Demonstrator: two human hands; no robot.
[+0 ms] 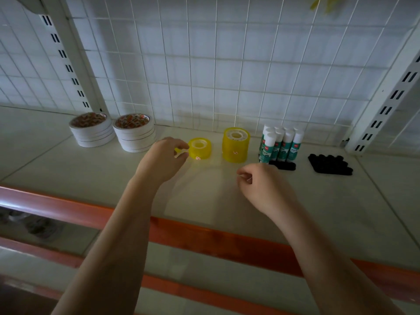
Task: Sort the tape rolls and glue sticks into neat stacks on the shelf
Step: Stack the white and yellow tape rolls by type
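Shelf: we are working on a pale shelf (204, 196) with an orange front edge and a white wire grid behind it
White tape: two stacks of white tape rolls (92, 129) and (134, 133) stand side by side at the back left, both fairly even
Yellow tape: a short yellow stack (200, 148) sits mid-shelf, and a taller yellow stack (236, 144) stands just to its right, apart from it
Glue sticks: a cluster of upright glue sticks (280, 144) with white caps stands right of the tall yellow stack, with two groups of black objects (329, 164) in front and to the right; we cannot tell what those are
Left hand: our left hand (162, 159) is curled, thumb and fingertips pinching a small yellow piece at the left side of the short yellow stack, touching or nearly touching it
Right hand: our right hand (261, 180) hovers above the shelf in a loose fist, near the tall yellow stack; whether it holds anything we cannot tell
Risk, short stack: we judge a push from the left fingers could slide the top roll off centre or shove the stack toward the tall one
Risk, tall stack: it looks top-heavy, so a brush from the right hand could topple it into the glue sticks
Risk, glue sticks: they stand packed upright, so one knock may fell several
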